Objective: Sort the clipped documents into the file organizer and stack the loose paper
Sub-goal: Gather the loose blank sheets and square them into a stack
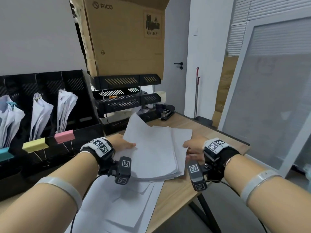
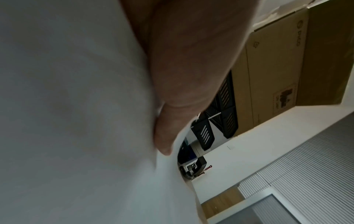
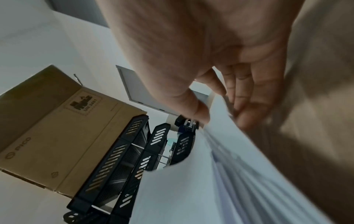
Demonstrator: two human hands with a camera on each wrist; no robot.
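Observation:
A pile of loose white paper is lifted off the wooden desk between both hands. My left hand grips its left edge, thumb on top; the left wrist view shows that thumb pressed on the paper. My right hand pinches the right edge, thumb above and fingers below the fanned sheets. More loose sheets lie under the pile on the desk. The black file organizer at left holds clipped documents with blue, yellow and pink clips.
A black tiered letter tray stands behind the pile, with a large cardboard box on top. A black stapler and a white cup sit at the desk's far right. The desk edge runs close on the right.

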